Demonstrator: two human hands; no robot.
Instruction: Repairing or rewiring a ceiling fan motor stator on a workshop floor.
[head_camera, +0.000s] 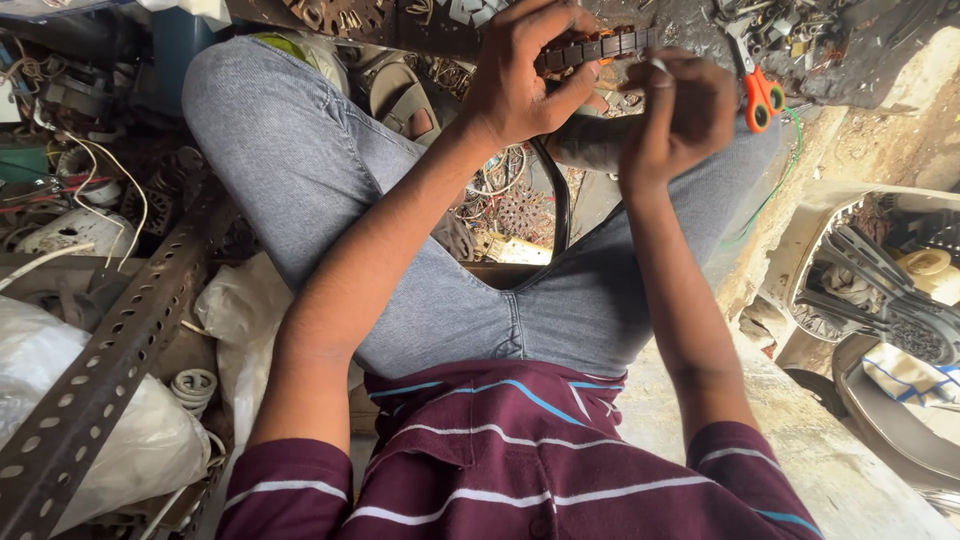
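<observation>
**Dark slotted metal part held in both hands, above the lap**

Dark metal, ribbed and slotted with copper-coloured bits showing: slotted part (592, 48), clamped in left hand (520, 75), fingers wrapped over the top, thumb underneath. Left grip closed firmly round that part. Right hand (672, 112) just right of it, fingertips pinched narrow at the part's right end; pinched on something small and pale, too small to identify. Silver ring on one right finger.

Relative to the grip:
- Directly below: dark cylindrical body (590, 145), touching or just under the hands, partly hidden.
- Below and toward the body: black strap (560, 215) looping down across grey jeans (420, 270).
- Just right of the right hand: orange-handled scissors (762, 92) lying on the ground, apart from the fingers; green wire (775, 185) trailing down beside them.
- Left of the left hand: sandal (400, 98) behind the raised knee.
- Beyond the hands, top edge: scattered metal scrap and laminations.
- Far left: perforated steel angle (100, 370), white plastic bag (120, 440), loose wires.
- Far right: fan guard parts (890, 300), well apart.
</observation>
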